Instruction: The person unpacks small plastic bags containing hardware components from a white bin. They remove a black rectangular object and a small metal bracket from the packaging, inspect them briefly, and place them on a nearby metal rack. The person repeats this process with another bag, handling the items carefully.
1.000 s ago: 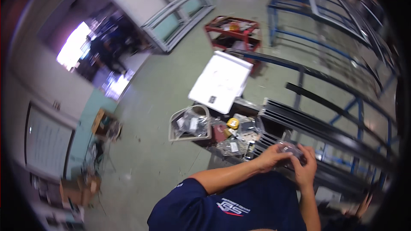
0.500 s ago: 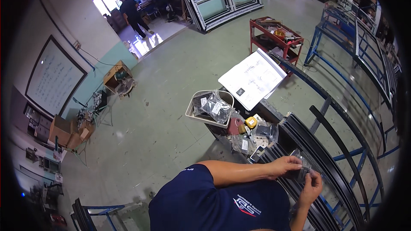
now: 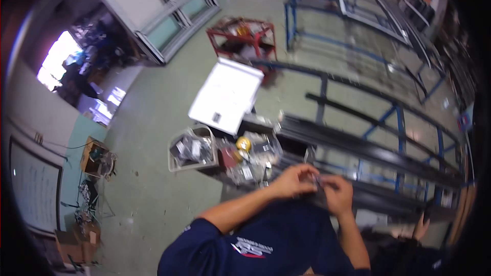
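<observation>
My left hand (image 3: 295, 181) and my right hand (image 3: 337, 194) meet in front of my chest, both closed with fingertips pinched together. Between them is a small clear plastic bag (image 3: 319, 180) with something dark in it, blurred and mostly covered by the fingers. Just beyond the hands run long black metal profiles (image 3: 353, 148). To the left of my left hand lie plastic packets (image 3: 243, 173), a yellow tape measure (image 3: 243, 144) and a dark red item (image 3: 228, 157) whose kind I cannot make out.
A beige bin (image 3: 174, 164) of bagged parts stands at the bench's left end, near white drawing sheets (image 3: 227, 94). Beyond is a red trolley (image 3: 240, 35). Blue metal racks (image 3: 289, 25) stand at the right. Another person's hand (image 3: 421, 227) shows at the lower right.
My view has swung to the right, so the bench and trolley sit further left in the picture. Another person has come into view at the lower right. My hands stay together on the bag.
</observation>
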The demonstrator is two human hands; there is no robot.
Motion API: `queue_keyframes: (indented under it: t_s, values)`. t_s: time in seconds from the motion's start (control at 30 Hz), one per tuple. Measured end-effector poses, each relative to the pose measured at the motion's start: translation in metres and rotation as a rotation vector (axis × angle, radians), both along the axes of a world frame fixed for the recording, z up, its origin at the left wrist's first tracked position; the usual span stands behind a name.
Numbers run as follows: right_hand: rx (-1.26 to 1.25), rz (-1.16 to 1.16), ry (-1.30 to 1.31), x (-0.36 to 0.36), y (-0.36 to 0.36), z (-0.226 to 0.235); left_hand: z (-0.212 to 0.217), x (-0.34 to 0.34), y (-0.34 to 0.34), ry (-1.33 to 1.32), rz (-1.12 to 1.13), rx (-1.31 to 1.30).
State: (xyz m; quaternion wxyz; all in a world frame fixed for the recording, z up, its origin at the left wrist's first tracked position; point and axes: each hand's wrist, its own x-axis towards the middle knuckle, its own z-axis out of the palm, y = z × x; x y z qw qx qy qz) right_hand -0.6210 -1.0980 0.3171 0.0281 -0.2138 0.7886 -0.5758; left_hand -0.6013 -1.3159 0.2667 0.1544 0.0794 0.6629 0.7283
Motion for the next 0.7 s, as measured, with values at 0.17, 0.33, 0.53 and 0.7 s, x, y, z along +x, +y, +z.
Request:
queue_keyframes:
  t_s: [0.17,0.33,0.53,0.7]
  values:
    - [-0.096,-0.180,-0.168,0.004,0.017,-0.016,0.017,-0.005,0.009,0.208,0.040,-0.140]
    - [-0.094,-0.289,-0.172,0.020,0.041,-0.047,-0.017,0.011,-0.008,0.091,0.258,-0.206]
    - [-0.050,-0.395,-0.317,0.039,0.079,-0.084,-0.070,-0.003,-0.122,-0.002,0.831,-0.436]
    - [0.013,-0.384,-0.351,0.042,0.076,-0.093,-0.103,-0.010,-0.193,-0.095,1.119,-0.585]
